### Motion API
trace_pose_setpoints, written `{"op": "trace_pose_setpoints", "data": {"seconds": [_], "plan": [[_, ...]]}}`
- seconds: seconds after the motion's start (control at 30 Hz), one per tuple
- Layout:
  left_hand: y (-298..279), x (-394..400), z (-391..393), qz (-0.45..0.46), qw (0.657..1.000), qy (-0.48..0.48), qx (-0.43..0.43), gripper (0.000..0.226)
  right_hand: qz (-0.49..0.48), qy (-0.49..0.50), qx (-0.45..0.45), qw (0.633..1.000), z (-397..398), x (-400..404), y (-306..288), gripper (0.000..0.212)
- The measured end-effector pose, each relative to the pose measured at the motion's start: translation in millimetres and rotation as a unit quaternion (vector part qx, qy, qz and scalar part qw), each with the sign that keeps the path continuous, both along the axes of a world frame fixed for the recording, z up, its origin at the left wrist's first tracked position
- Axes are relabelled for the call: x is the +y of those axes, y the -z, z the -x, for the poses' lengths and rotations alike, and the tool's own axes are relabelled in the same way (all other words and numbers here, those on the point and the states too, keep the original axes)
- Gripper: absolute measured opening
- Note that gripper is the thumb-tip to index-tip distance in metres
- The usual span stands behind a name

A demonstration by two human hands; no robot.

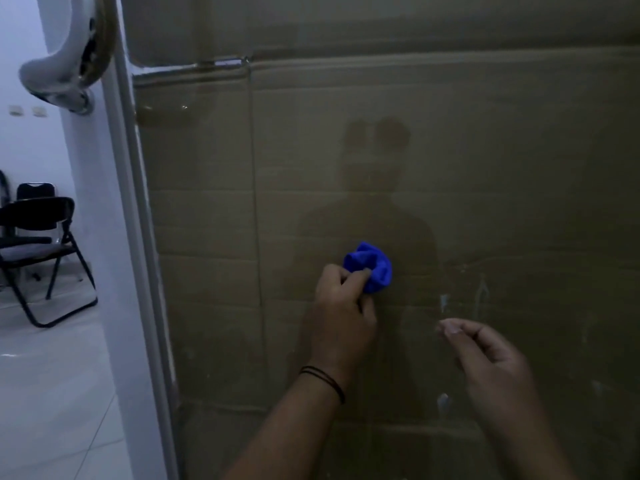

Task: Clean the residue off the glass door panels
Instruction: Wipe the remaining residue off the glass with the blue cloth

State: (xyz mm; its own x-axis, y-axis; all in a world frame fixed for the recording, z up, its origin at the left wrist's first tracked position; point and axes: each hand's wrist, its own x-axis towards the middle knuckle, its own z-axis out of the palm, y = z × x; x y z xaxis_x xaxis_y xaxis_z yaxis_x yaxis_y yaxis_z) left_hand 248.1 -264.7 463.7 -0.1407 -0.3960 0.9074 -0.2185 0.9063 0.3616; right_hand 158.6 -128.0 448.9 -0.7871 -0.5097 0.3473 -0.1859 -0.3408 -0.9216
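A glass door panel (pixel 450 168) fills most of the view, with brown cardboard behind it and my shadow on it. My left hand (pixel 341 313) grips a crumpled blue cloth (pixel 372 266) and holds it against the glass. A black band circles that wrist. Whitish residue smears (pixel 445 303) and streaks (pixel 482 289) sit on the glass to the right of the cloth. My right hand (pixel 491 358) is raised beside them, thumb and forefinger tips pinched together close to the lower smear; whether they touch the glass I cannot tell. Another pale spot (pixel 443 401) lies lower down.
The door's pale frame edge (pixel 138 202) runs down the left, with a chrome handle (pixel 65 64) at the top left. Beyond it, black folding chairs (pixel 38 244) stand on a light tiled floor (pixel 52 393) by a white wall.
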Motion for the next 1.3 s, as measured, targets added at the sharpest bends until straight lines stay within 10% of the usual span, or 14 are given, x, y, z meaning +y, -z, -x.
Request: {"op": "trace_pose_setpoints", "data": {"seconds": [0.37, 0.83, 1.3], "plan": [[12.0, -49.2, -88.9, -0.069, 0.978, -0.169, 0.105, 0.020, 0.023, 0.107, 0.069, 0.992, 55.8, 36.4, -16.5, 0.012], [13.9, 57.1, 69.5, -0.007, 0.996, 0.083, -0.030, 0.019, 0.033, 0.099, 0.047, 0.993, 75.6, 52.8, 5.9, 0.010], [-55.3, -47.5, -39.8, 0.013, 0.981, -0.133, 0.142, 0.025, 0.059, 0.088, 0.041, 0.994, 92.4, 53.3, 3.3, 0.016]]}}
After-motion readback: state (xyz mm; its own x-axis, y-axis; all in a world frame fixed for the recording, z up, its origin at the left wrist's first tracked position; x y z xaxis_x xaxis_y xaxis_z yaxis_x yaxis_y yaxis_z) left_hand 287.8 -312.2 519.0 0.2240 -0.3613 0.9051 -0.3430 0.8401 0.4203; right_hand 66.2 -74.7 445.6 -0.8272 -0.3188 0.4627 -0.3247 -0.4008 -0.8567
